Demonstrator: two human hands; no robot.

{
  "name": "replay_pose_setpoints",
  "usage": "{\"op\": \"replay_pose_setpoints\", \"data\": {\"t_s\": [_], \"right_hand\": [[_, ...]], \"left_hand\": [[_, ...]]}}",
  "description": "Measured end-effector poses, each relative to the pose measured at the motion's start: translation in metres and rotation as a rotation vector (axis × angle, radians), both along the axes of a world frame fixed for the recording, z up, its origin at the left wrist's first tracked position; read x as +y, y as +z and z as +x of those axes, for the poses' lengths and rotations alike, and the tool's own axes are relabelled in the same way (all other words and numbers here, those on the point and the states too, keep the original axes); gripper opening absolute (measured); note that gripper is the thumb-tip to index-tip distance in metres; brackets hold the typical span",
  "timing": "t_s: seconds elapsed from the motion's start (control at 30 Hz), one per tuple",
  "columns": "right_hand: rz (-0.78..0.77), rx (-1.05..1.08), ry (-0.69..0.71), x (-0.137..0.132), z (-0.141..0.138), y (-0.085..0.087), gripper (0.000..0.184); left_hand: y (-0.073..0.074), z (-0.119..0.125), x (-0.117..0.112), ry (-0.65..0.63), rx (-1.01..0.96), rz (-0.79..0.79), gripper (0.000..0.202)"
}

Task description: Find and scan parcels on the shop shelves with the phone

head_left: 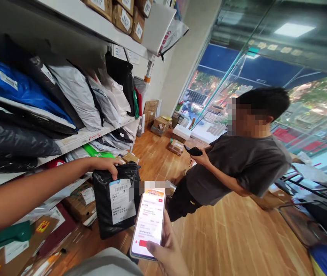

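- Far left: blue bag [11,84] with a white label, on a white shelf [94,138]; below it a dark bag [22,134], its label cut by the frame edge, "31" legible.
- Beneath the left forearm: green package [10,234] and brown carton [43,227] printed in red and yellow.
- Next along the shelf: pale bag [73,96], leaning among other soft bags.
- Left hand [107,165] at the top of a black parcel [103,207]; grip pinches the upper edge, thumb on the front face. Parcel hangs slightly tilted beside the lower shelving, white barcode label [121,205] facing the wearer.
- Above, upper shelf: small labelled cartons [123,19], stacked.
- Phone [149,226], screen lit, just right of the parcel and overlapping its edge in view; cannot tell whether they touch.
- Right hand [169,241]: grip closed around the phone, thumb over the red button low on the screen.
- Beyond, on the wood floor [226,237]: taped box [176,147].
- Right: person in dark T-shirt [238,165], holding a dark phone [194,151]; glass front behind.
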State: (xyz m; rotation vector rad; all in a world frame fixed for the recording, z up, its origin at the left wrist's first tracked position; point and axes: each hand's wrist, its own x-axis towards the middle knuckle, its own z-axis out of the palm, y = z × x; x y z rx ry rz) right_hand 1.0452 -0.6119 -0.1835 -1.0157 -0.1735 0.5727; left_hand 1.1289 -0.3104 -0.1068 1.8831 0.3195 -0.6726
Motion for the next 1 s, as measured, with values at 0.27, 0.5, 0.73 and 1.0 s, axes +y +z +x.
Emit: {"op": "replay_pose_setpoints", "data": {"t_s": [0.27,0.5,0.73,1.0], "right_hand": [[-0.029,0.012,-0.061,-0.005,-0.008,-0.003,0.09],[0.006,-0.011,-0.074,-0.005,-0.01,-0.004,0.093],[0.017,0.024,-0.095,-0.005,-0.012,-0.001,0.083],[0.019,0.01,-0.092,-0.004,-0.007,-0.006,0.088]], "left_hand": [[0.009,-0.005,-0.009,0.011,0.006,0.013,0.08],[0.005,-0.003,-0.008,-0.007,-0.003,-0.012,0.083],[-0.005,0.001,-0.001,0.011,-0.018,0.003,0.075],[-0.004,0.002,0.001,-0.019,-0.036,0.004,0.075]]}}
